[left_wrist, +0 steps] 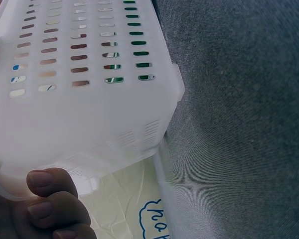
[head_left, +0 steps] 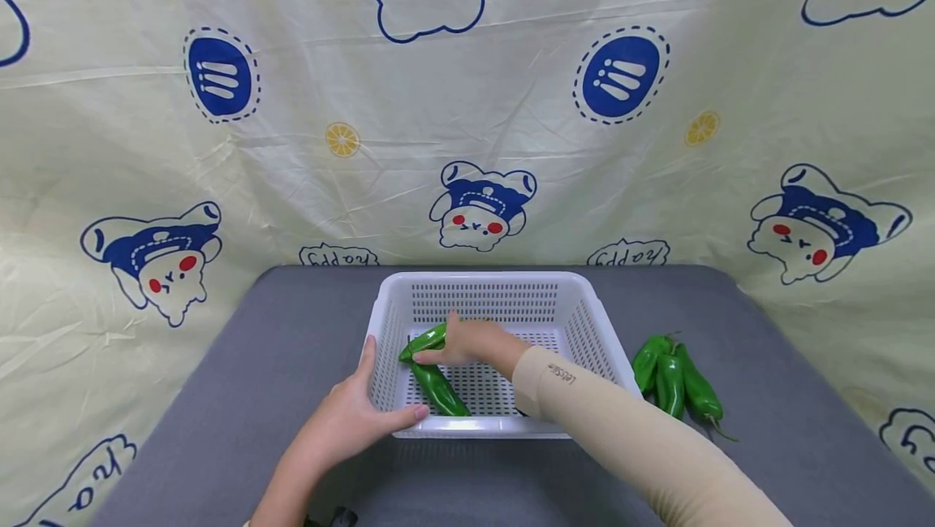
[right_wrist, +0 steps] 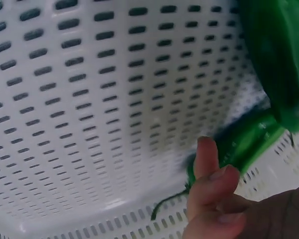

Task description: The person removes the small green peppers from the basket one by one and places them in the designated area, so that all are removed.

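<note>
Right hand (head_left: pixel 473 342), fingers bent at the farther green pepper (head_left: pixel 425 341) in the basket (head_left: pixel 504 428), grip not discernible — pepper best laid gently beside the nearer pepper (head_left: pixel 441 389); left hand (head_left: pixel 356 415), fingers clasping the basket's near-left corner — a sensible steadying hold.

R sleeve (head_left: pixel 621 425), lower rt of head view: beige, snug, cuffed, w/ 1 line of small dark lettering (head_left: pixel 562 373), approx. "LetsSlim". L hand (head_left: pixel 352 417), R hand (head_left: pixel 473 342) & most of L forearm (head_left: pixel 295 466) bare; short nails (left_wrist: pixel 40 179), lower lft of L wrist view.
</note>
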